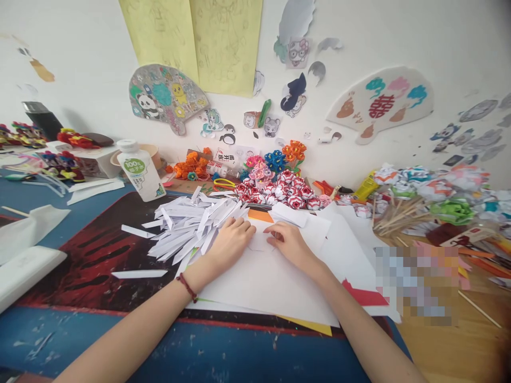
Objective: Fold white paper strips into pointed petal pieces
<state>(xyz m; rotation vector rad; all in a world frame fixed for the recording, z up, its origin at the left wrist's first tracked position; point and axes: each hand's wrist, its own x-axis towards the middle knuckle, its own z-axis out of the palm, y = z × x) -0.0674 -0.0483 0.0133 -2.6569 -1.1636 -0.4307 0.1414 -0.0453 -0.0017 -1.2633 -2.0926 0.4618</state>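
Observation:
My left hand (233,236) rests on a stack of large white paper sheets (275,287), its fingers bent together and pressed down on a small white piece of paper (260,246). This piece barely stands out against the sheet below; only a faint edge shows between the hands. From the other side, my right hand (288,242) bends its fingers toward its thumb at the same piece, and their grip on it is partly hidden. Directly left of my left hand lies a loose heap of folded white paper strips (183,223). One single strip (139,274) lies apart on the dark mat.
Red-and-white paper flowers (289,191) are piled behind the sheets. A white bottle (139,170) stands at the back left, and a white case (30,274) lies at the left edge. Wooden sticks (403,215) and more paper flowers (453,210) crowd the right side.

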